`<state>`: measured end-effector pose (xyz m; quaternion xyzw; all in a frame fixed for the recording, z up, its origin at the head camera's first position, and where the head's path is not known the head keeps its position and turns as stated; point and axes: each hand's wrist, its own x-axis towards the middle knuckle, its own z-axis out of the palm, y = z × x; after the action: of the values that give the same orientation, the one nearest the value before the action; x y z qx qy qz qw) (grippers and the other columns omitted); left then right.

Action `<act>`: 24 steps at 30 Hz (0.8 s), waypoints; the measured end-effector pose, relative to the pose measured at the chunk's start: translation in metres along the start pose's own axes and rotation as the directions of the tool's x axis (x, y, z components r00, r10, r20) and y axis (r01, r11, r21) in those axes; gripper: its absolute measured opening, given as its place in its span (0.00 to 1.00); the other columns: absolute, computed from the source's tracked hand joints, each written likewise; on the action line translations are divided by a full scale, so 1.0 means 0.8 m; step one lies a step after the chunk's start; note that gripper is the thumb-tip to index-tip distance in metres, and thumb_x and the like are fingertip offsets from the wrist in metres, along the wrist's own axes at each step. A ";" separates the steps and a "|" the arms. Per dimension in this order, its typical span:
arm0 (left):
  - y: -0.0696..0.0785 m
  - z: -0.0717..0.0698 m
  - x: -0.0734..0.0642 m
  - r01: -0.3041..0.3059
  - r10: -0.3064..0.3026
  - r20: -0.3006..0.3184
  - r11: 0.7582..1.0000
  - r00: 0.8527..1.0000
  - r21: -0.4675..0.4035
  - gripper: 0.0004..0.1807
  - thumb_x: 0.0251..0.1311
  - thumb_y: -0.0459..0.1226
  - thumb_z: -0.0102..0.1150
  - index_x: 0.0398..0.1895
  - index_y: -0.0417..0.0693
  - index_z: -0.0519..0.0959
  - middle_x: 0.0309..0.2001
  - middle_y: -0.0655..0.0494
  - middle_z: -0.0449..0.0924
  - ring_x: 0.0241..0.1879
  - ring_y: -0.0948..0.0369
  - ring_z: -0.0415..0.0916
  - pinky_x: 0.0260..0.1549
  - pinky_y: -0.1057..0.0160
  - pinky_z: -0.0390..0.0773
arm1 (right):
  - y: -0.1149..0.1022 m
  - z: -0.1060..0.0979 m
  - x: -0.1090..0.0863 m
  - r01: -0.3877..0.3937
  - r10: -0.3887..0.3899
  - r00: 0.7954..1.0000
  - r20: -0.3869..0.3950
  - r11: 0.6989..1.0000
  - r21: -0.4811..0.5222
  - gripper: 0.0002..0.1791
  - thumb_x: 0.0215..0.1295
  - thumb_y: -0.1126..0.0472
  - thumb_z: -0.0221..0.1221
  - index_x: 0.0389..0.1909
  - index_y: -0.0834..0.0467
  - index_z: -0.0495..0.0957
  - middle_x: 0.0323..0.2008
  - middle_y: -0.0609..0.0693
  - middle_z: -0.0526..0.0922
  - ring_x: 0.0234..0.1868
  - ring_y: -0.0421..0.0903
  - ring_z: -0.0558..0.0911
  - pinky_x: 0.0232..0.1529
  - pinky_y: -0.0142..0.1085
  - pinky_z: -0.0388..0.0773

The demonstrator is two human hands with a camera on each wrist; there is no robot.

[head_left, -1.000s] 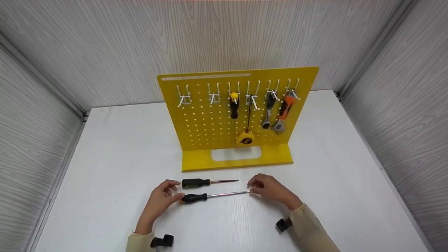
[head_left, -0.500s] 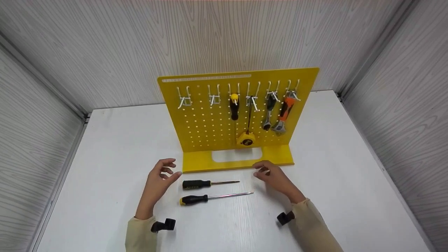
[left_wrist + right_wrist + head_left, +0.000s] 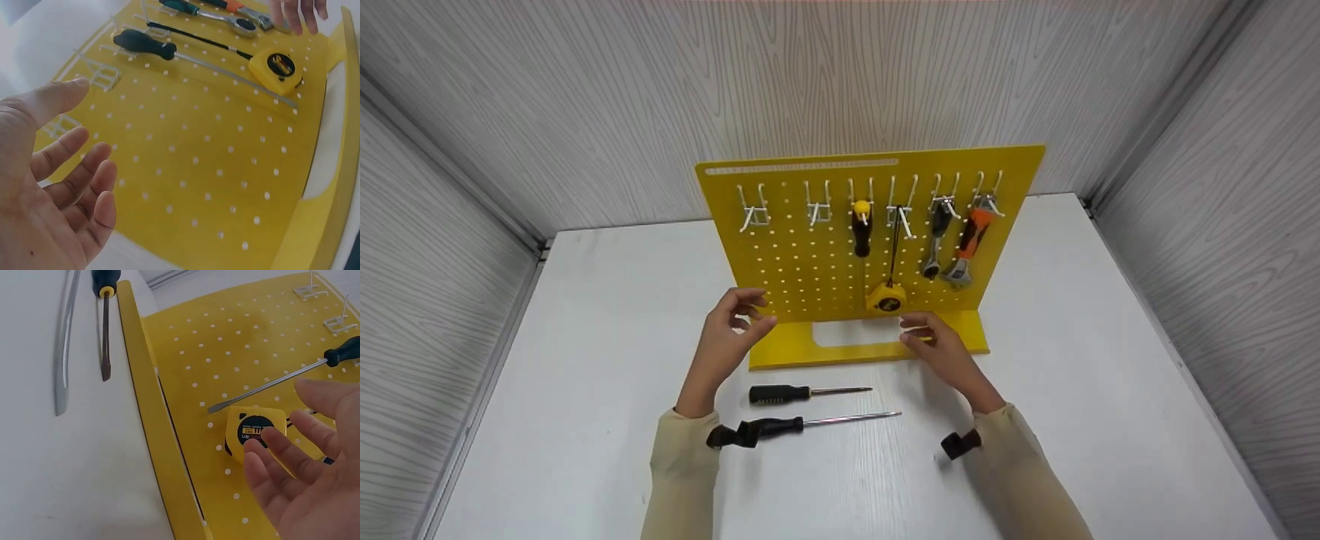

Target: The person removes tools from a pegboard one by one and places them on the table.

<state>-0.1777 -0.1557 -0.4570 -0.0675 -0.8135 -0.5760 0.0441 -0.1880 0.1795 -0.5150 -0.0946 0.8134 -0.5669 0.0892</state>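
Both hands are raised before a yellow pegboard (image 3: 810, 277) and hold nothing. My left hand (image 3: 727, 341), fingers loosely bent and thumb apart, is near the board's lower left. Toward the lower right, in front of the base, is my right hand (image 3: 941, 349), its fingers relaxed. On the board hang a screwdriver (image 3: 862, 232), a yellow tape measure (image 3: 887, 298) on a black cord, a ratchet wrench (image 3: 936, 238) and an orange-handled adjustable wrench (image 3: 971, 244). Two screwdrivers lie on the table: a shorter one (image 3: 780, 394) and a longer one (image 3: 840, 419), its handle end hidden by the left wrist camera.
Two white hooks at the board's left, the outer hook (image 3: 754, 214) and the inner hook (image 3: 817, 210), bear no tool. The board stands on a yellow base (image 3: 780, 349) with a cut-out. Pale wood-grain walls (image 3: 840, 75) enclose the white table (image 3: 607, 315).
Both hands have left the two screwdrivers on the table and moved up and forward to the pegboard. The left hand has also shifted right. The longer screwdriver has been let go.
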 end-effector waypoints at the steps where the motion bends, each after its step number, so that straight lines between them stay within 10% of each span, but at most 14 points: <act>1: 0.003 0.003 0.004 -0.005 0.005 0.001 1.000 1.000 -0.009 0.24 0.58 0.38 0.66 0.57 0.42 0.73 0.49 0.46 0.77 0.43 0.60 0.72 0.41 0.68 0.70 | -0.002 0.000 0.002 0.003 -0.003 1.000 -0.006 1.000 0.007 0.22 0.69 0.56 0.56 0.60 0.61 0.71 0.58 0.62 0.75 0.57 0.53 0.76 0.60 0.48 0.72; 16: 0.043 0.057 0.058 -0.038 0.042 0.016 0.979 0.999 -0.199 0.26 0.59 0.37 0.64 0.59 0.38 0.71 0.52 0.39 0.74 0.45 0.59 0.72 0.44 0.61 0.71 | -0.037 0.014 0.032 0.081 -0.073 0.994 -0.076 0.991 0.102 0.25 0.70 0.58 0.55 0.64 0.64 0.67 0.60 0.61 0.74 0.60 0.54 0.75 0.63 0.50 0.69; 24: 0.064 0.081 0.080 -0.092 0.099 0.037 0.982 0.994 -0.166 0.28 0.59 0.39 0.64 0.61 0.41 0.69 0.56 0.43 0.74 0.52 0.52 0.74 0.49 0.55 0.73 | -0.047 0.028 0.045 0.123 -0.112 0.991 -0.079 0.981 0.152 0.28 0.71 0.60 0.54 0.68 0.65 0.62 0.62 0.66 0.71 0.62 0.57 0.73 0.64 0.50 0.68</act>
<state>-0.2323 -0.0740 -0.4212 -0.1228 -0.7598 -0.6367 0.0476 -0.2154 0.1369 -0.4889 -0.1152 0.7621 -0.6362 0.0341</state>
